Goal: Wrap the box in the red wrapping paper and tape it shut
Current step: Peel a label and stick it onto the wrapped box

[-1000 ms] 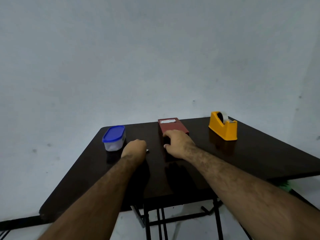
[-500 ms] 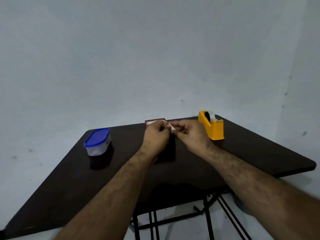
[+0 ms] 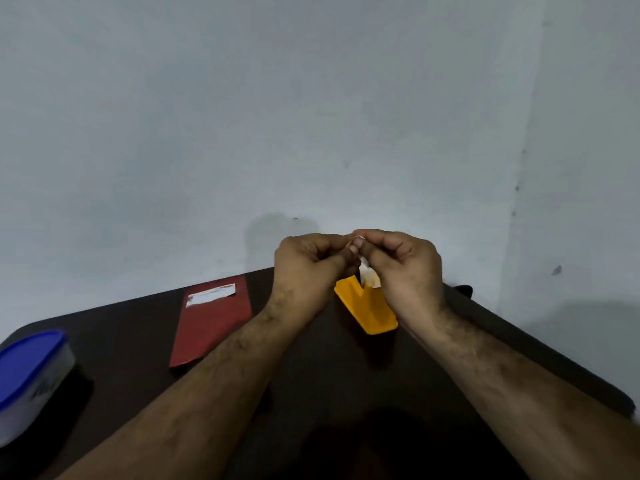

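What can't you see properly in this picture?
- Head view: the yellow tape dispenser is partly hidden behind both hands.
- The small white scrap pinched by the left hand and right hand: mostly covered by fingers.
- Blue-lidded tub: cut off by the left edge.

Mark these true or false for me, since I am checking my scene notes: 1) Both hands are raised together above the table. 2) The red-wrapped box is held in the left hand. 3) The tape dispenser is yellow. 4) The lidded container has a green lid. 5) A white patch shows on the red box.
1) True: the left hand and right hand meet over the table, pinching a small whitish scrap.
2) False: the red box lies on the table, untouched.
3) True: the tape dispenser is yellow.
4) False: the container has a blue lid.
5) True: white patch, at its far end.
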Tool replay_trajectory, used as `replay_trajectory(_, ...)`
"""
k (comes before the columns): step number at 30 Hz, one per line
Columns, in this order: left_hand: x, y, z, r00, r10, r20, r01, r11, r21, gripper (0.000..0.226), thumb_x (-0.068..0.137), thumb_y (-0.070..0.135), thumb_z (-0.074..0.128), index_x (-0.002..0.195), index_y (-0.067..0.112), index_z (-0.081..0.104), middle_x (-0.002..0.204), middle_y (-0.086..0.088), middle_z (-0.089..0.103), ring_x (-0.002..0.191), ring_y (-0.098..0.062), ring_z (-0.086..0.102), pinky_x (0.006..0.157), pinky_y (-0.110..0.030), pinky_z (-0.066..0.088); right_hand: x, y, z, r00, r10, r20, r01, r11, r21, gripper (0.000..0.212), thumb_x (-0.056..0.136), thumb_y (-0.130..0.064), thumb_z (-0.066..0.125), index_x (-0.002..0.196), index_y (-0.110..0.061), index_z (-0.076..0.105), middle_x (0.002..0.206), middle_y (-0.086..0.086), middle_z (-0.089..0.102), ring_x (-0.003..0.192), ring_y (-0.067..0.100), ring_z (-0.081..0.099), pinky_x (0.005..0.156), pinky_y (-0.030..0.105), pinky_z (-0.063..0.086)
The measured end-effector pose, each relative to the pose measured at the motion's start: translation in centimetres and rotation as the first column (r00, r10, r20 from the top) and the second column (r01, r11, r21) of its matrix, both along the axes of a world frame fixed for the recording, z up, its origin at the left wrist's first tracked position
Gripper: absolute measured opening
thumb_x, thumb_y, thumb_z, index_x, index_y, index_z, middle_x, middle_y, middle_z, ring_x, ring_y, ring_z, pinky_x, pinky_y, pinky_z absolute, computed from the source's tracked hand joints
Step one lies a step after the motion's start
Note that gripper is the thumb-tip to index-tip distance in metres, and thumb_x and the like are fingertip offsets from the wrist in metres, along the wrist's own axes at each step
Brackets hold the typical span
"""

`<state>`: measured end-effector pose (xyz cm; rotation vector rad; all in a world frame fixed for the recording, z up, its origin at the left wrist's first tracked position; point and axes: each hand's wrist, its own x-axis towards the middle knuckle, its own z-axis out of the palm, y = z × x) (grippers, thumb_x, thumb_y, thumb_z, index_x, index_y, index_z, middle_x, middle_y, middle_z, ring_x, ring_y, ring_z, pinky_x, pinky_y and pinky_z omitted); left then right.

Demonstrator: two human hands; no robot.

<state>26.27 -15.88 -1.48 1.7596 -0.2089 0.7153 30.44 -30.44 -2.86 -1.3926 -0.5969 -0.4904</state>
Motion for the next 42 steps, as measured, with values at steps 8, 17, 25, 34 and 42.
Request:
replay_trajectory(8,3.0,-1.6,9.0,0.919,-0.269,-0.287,0.170,0.930,-0.325,0.021,0.100,0.002,0.065,0.112,0.006,0.081,0.106,-0.014,0.081,0.108,-0.028,0.076,0.097,-0.039,0.060,3.7,-3.8,6.7,0.981,-0.092,0.173,0.145,0.933,-0.328,0.037,0.092,-0.005,0.076,0.122,-0.027,0.077,0.107,-0.013,0.079,0.098,0.002,0.075,0.089,0.029,0.061)
replay_trajectory(17,-0.4,-6.9,16.0,0.759,-0.407,-0.509,0.292,0.911,-0.292,0.026,0.105,0.008,0.061,0.115,0.020,0.082,0.110,-0.007,0.080,0.104,-0.011,0.072,0.085,-0.017,0.054,-0.4,-10.0,14.0,0.878,-0.339,0.337,0.476,0.694,-0.540,0.020,0.094,-0.018,0.066,0.108,-0.016,0.081,0.098,-0.003,0.078,0.090,0.013,0.073,0.080,0.035,0.059)
replay_trajectory(25,1.1,-12.2,18.1,0.687,-0.549,-0.476,0.009,0.662,-0.750,0.012,0.095,-0.004,0.068,0.098,-0.002,0.080,0.098,-0.022,0.079,0.093,-0.031,0.078,0.080,-0.033,0.065,-3.0,-12.5,17.2,0.925,-0.336,0.176,0.338,0.518,-0.786,0.055,0.092,-0.015,0.045,0.145,-0.009,0.061,0.128,0.007,0.074,0.105,0.027,0.073,0.094,0.033,0.055)
replay_trajectory(34,8.1,-20.0,14.9,0.515,-0.553,-0.655,0.108,0.800,-0.591,0.022,0.099,0.006,0.069,0.118,-0.003,0.076,0.117,-0.019,0.077,0.108,-0.027,0.071,0.100,-0.039,0.053,4.5,-22.6,13.6,0.855,-0.379,0.354,0.507,0.467,-0.725,0.033,0.093,-0.024,0.052,0.104,-0.009,0.080,0.091,0.005,0.079,0.080,0.023,0.071,0.075,0.027,0.048)
replay_trajectory(42,18.5,-32.0,8.9,0.495,-0.305,-0.814,0.242,0.948,-0.209,0.026,0.100,0.008,0.069,0.125,0.006,0.076,0.119,-0.007,0.076,0.093,-0.004,0.070,0.072,-0.010,0.054,16.8,-32.5,6.2,0.877,-0.444,-0.182,0.142,0.602,-0.786,0.029,0.098,-0.030,0.037,0.090,-0.013,0.058,0.087,0.000,0.055,0.078,0.015,0.044,0.064,0.017,0.031)
